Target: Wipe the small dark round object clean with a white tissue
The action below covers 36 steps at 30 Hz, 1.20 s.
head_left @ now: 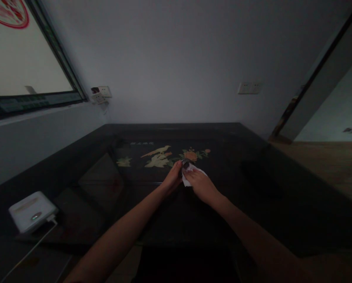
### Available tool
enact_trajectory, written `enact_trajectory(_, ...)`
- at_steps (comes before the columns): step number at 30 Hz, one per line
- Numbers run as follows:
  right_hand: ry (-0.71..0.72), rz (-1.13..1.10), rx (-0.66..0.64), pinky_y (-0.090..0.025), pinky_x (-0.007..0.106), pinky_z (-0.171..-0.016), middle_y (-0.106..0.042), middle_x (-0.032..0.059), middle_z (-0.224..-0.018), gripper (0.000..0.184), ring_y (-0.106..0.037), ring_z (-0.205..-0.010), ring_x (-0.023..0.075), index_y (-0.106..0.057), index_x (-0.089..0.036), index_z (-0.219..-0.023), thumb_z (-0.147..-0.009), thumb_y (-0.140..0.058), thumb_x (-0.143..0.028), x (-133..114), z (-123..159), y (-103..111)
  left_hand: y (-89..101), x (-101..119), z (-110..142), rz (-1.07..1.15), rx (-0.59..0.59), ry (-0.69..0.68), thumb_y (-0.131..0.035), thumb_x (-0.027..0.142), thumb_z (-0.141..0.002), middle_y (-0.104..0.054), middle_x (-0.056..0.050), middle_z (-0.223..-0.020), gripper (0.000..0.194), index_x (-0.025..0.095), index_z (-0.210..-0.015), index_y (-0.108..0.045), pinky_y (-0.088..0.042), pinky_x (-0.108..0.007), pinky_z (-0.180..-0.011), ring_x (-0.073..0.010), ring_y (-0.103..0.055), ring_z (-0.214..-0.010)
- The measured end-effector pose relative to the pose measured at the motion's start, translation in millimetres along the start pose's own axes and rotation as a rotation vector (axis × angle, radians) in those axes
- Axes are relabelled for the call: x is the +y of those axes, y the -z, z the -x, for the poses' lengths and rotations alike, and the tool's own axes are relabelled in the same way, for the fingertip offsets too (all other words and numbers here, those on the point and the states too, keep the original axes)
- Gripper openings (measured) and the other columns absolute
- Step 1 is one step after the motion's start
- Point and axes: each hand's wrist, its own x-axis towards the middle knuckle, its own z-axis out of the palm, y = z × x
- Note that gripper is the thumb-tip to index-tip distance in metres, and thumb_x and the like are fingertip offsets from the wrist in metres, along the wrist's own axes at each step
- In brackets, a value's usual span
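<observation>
Both arms reach out over the dark table (252,188), and the two hands meet near its middle, just below the painted bird and flowers (164,156) set into the top. The left hand (173,176) is curled round a small dark object (185,165), holding it from the nine o'clock side; what the object is I cannot tell in this dim light. The right hand (201,184) comes at it from about four o'clock, fingers closed on a white cloth (190,177) that is pressed against the object's near side. The cloth lies between the two hands, its loose corner poking out toward two o'clock. So the object sits at the fingertips of both hands, touching each, with the left a touch nearer to it and the right working through the cloth. Its long axis is too small and dark to make out.

Off at eight o'clock, well apart, a white power bank (31,210) rests on the table with a cable (31,247) trailing toward the near edge.
</observation>
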Motion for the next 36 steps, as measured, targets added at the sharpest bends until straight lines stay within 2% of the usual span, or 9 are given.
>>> enact_trajectory(6,-0.022,0.198,0.076,-0.030,0.047,-0.111,-0.057,0.0227,-0.127,0.040,-0.049,-0.126,0.0262,-0.059,-0.002,-0.118,-0.087,-0.034,-0.003,-2,-1,-13,2.0,-4,-7,0.056,0.030,0.022,-0.064,0.049,-0.077,-0.065,-0.005,-0.095,0.040,0.018,-0.101,-0.060,-0.046,-0.028,-0.076,-0.0155,-0.059,-0.081)
enact_trajectory(11,-0.066,0.165,0.073,-0.033,0.045,-0.109,-0.061,0.0208,-0.123,0.043,-0.054,-0.119,0.0250,-0.056,-0.003,-0.121,-0.086,-0.033,-0.002,-9,1,-12,0.3,-4,-6,0.052,0.032,0.013,-0.065,0.048,-0.076,-0.065,-0.005,-0.095,0.039,0.017,-0.099,-0.060,-0.047,-0.027,-0.076,-0.0158,-0.060,-0.083)
enact_trajectory(14,-0.133,-0.031,0.062,-0.039,0.039,-0.102,-0.064,0.0168,-0.118,0.046,-0.058,-0.112,0.0227,-0.057,-0.008,-0.122,-0.082,-0.036,0.000,-12,1,-7,-0.5,-3,-4,0.029,0.016,0.006,-0.065,0.049,-0.075,-0.065,-0.006,-0.094,0.040,0.017,-0.099,-0.059,-0.048,-0.027,-0.074,-0.0161,-0.061,-0.083)
enact_trajectory(17,-0.214,-0.356,0.071,-0.043,0.033,-0.094,-0.068,0.0120,-0.111,0.046,-0.061,-0.103,0.0217,-0.062,-0.013,-0.114,-0.076,-0.039,-0.001,-9,0,-6,-1.8,0,0,0.007,0.011,-0.001,-0.064,0.051,-0.075,-0.064,-0.005,-0.094,0.042,0.018,-0.100,-0.059,-0.049,-0.026,-0.071,-0.0161,-0.061,-0.082)
enact_trajectory(22,-0.404,-1.066,0.154,-0.048,0.033,-0.083,-0.071,0.0065,-0.088,0.029,-0.065,-0.084,0.0215,-0.067,-0.012,-0.098,-0.077,-0.048,-0.017,0,-6,-17,-5.4,6,5,-0.028,0.056,0.062,-0.062,0.050,-0.077,-0.063,-0.006,-0.099,0.039,0.020,-0.102,-0.058,-0.050,-0.027,-0.070,-0.0176,-0.060,-0.086)
enact_trajectory(25,-0.490,-1.252,0.238,-0.047,0.036,-0.086,-0.071,0.0052,-0.088,0.030,-0.065,-0.084,0.0212,-0.065,-0.014,-0.102,-0.075,-0.054,-0.023,2,-8,-23,-6.2,7,5,-0.029,0.069,0.069,-0.062,0.050,-0.077,-0.062,-0.007,-0.100,0.039,0.020,-0.103,-0.058,-0.050,-0.028,-0.070,-0.0191,-0.059,-0.089)
enact_trajectory(27,-0.456,-1.144,0.215,-0.047,0.036,-0.086,-0.071,0.0061,-0.088,0.028,-0.065,-0.086,0.0222,-0.065,-0.014,-0.101,-0.078,-0.052,-0.022,1,-7,-23,-5.7,7,4,-0.025,0.070,0.070,-0.062,0.049,-0.077,-0.062,-0.007,-0.101,0.038,0.020,-0.102,-0.058,-0.050,-0.028,-0.071,-0.0195,-0.059,-0.090)
enact_trajectory(31,-0.269,-0.619,0.069,-0.047,0.034,-0.085,-0.070,0.0112,-0.096,0.032,-0.065,-0.090,0.0225,-0.064,-0.012,-0.103,-0.081,-0.041,-0.010,-3,-3,-11,-2.6,5,3,-0.018,0.061,0.064,-0.062,0.048,-0.078,-0.063,-0.006,-0.099,0.037,0.020,-0.102,-0.058,-0.050,-0.027,-0.070,-0.0173,-0.060,-0.085)
enact_trajectory(36,-0.076,-0.092,-0.007,-0.040,0.036,-0.101,-0.065,0.0157,-0.116,0.046,-0.060,-0.109,0.0218,-0.055,-0.010,-0.123,-0.081,-0.038,-0.001,-7,-1,3,2.0,0,0,0.028,0.007,0.057,-0.063,0.049,-0.078,-0.065,-0.007,-0.096,0.043,0.018,-0.107,-0.059,-0.050,-0.028,-0.074,-0.0177,-0.062,-0.085)
